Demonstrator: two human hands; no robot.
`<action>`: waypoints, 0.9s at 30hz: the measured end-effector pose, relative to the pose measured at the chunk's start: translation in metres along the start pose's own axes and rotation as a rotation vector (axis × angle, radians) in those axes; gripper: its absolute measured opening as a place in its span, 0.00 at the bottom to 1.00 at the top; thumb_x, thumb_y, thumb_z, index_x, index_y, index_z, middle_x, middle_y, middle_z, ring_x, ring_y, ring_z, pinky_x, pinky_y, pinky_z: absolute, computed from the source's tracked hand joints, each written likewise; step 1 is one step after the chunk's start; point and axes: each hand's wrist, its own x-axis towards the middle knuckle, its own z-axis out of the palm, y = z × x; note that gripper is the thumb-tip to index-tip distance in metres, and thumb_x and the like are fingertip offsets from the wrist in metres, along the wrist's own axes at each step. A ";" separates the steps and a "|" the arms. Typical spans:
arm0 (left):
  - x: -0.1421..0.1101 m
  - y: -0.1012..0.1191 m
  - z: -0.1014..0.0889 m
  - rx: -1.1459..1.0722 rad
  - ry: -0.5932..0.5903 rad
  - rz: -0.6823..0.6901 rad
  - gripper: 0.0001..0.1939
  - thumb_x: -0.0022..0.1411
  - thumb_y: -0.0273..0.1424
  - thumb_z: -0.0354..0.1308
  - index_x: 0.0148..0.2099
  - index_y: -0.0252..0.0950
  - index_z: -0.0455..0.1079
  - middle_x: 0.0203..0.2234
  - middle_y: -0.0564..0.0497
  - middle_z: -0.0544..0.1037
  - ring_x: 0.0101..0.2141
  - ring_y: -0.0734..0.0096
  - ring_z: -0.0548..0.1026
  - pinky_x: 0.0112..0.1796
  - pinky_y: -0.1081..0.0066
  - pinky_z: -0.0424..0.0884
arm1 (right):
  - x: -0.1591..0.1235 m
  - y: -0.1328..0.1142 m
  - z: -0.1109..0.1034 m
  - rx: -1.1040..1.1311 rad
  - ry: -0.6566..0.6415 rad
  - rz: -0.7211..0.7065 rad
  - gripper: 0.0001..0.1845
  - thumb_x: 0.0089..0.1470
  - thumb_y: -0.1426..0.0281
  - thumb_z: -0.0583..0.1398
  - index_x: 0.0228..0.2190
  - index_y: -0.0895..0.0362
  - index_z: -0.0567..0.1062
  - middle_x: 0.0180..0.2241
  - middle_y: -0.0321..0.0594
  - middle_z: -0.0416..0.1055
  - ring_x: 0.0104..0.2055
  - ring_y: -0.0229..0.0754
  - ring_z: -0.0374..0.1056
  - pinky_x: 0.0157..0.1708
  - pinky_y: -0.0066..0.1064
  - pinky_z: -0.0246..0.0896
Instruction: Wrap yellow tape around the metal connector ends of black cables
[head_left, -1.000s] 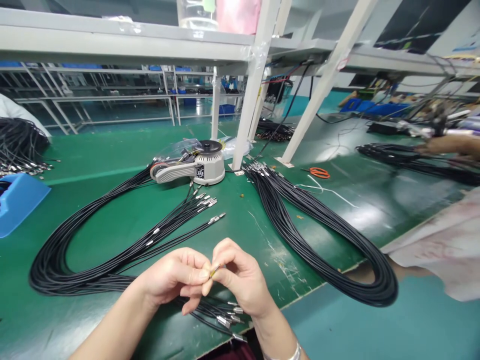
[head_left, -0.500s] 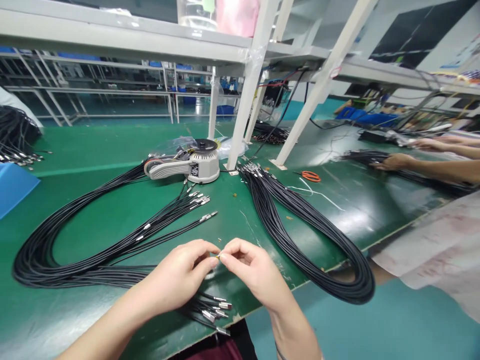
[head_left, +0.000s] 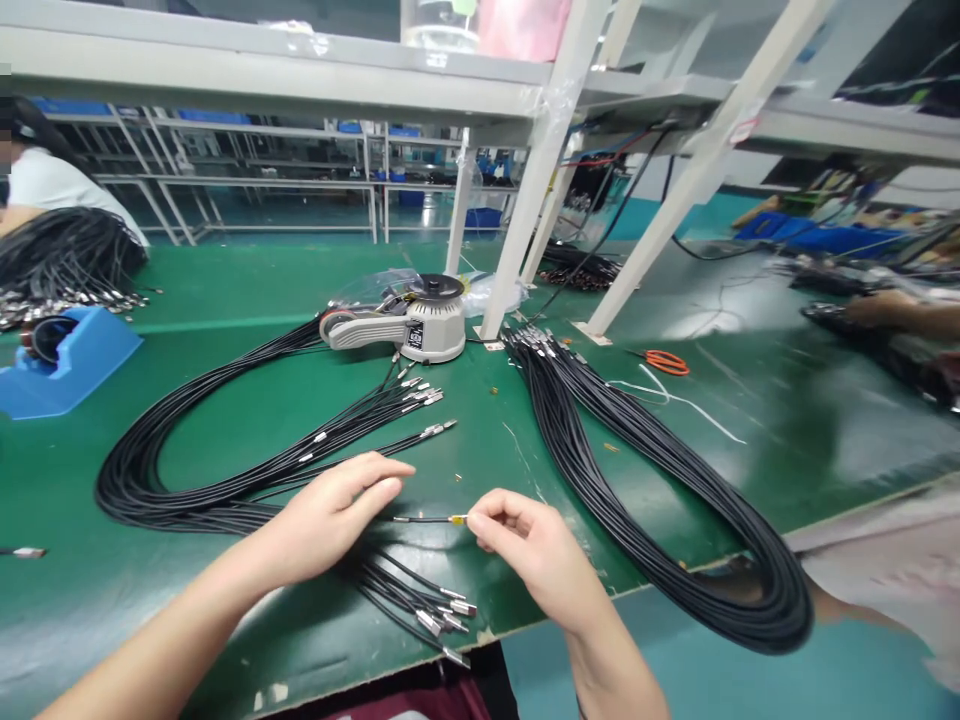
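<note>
My right hand [head_left: 534,555] pinches a thin black cable [head_left: 424,519] near a small yellow band, and the cable's metal-tipped end sticks out to the left. My left hand [head_left: 326,520] lies a short way left of that end, fingers extended, holding nothing. Below it, metal-ended cable tips [head_left: 431,610] fan out at the bench edge. They belong to a looped bundle of black cables [head_left: 142,490]. Further cable ends [head_left: 420,405] point toward the right, above my left hand. A second large black cable coil [head_left: 600,450] lies to the right of my right hand.
A grey tape dispenser [head_left: 416,325] stands on the green bench mat [head_left: 225,290] beside white shelf posts. Orange scissors [head_left: 667,362] and a blue holder [head_left: 67,365] lie nearby. A co-worker's hand [head_left: 885,310] works at the right, and another person [head_left: 52,170] sits far left.
My hands have come apart: the left moved left and let go, while the right keeps the short cable. The view has shifted slightly.
</note>
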 end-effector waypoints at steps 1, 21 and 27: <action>-0.005 -0.007 -0.004 0.057 0.003 -0.015 0.16 0.65 0.38 0.47 0.49 0.40 0.69 0.46 0.50 0.73 0.46 0.66 0.69 0.49 0.68 0.62 | 0.001 0.002 0.000 0.007 -0.003 0.008 0.10 0.48 0.65 0.61 0.21 0.58 0.73 0.21 0.34 0.66 0.26 0.38 0.62 0.28 0.30 0.58; 0.016 0.013 0.024 0.092 -0.229 0.038 0.12 0.63 0.33 0.48 0.32 0.35 0.70 0.28 0.53 0.74 0.31 0.72 0.70 0.34 0.75 0.63 | -0.005 0.006 0.005 0.031 0.046 -0.036 0.09 0.48 0.68 0.61 0.20 0.58 0.72 0.21 0.33 0.66 0.26 0.37 0.62 0.28 0.28 0.58; 0.019 0.016 0.026 0.166 -0.249 0.118 0.13 0.63 0.32 0.47 0.32 0.36 0.70 0.28 0.52 0.75 0.31 0.70 0.70 0.35 0.73 0.63 | -0.007 0.007 0.003 0.002 0.020 -0.089 0.08 0.49 0.69 0.61 0.21 0.58 0.73 0.23 0.35 0.68 0.27 0.38 0.63 0.29 0.29 0.59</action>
